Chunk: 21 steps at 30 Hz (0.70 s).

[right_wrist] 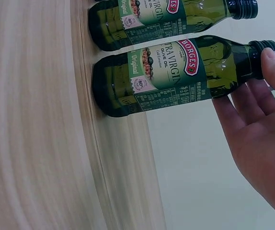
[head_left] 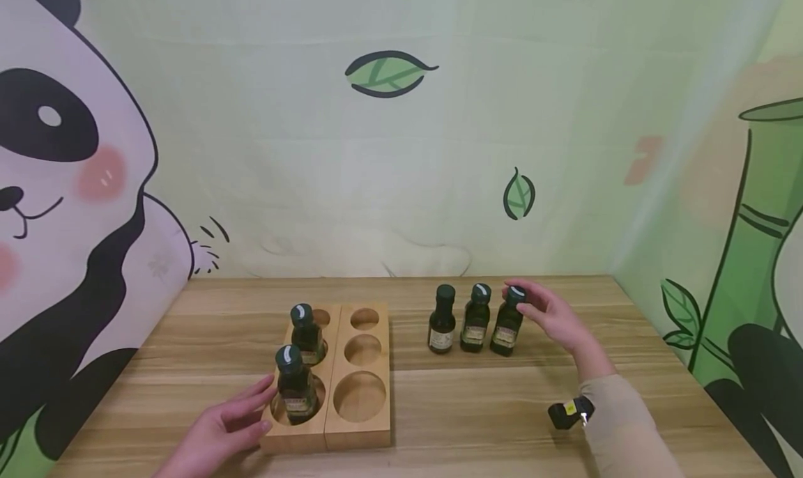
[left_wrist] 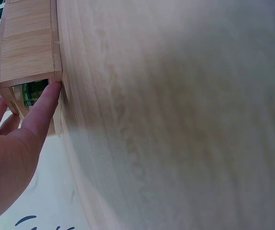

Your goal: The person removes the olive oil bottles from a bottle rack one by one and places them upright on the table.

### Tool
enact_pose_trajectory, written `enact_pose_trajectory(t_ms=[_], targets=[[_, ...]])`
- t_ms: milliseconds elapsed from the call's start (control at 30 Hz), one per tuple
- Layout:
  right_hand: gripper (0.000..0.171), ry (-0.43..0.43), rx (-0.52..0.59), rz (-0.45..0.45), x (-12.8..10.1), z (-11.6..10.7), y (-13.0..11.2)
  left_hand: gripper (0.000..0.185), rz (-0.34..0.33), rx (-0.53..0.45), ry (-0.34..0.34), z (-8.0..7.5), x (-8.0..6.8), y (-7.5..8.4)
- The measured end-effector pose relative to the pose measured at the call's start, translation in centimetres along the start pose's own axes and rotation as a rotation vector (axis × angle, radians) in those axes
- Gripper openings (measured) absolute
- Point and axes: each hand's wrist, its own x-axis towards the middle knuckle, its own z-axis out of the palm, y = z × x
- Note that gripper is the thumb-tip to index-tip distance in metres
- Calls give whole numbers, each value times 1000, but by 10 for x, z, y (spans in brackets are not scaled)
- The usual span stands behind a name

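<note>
The big worktop (head_left: 477, 408) holds a wooden tray (head_left: 360, 422) with round holes at about 7 o'clock, and two little green bottles stand in its left holes. The left hand (head_left: 219, 429) rests flat against the tray's near left corner, fingers straight. At 3 o'clock the right hand (head_left: 552, 318) pinches the cap of the end bottle (head_left: 507, 328) in a row of three; I think lifting straight up keeps its neighbors standing.
</note>
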Motion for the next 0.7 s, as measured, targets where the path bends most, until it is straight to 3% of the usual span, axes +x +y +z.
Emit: enact_pose_trajectory(t_ms=[700], targets=[[47, 9, 27, -35, -1, -3, 6, 61, -20, -19, -3, 0, 0, 1]])
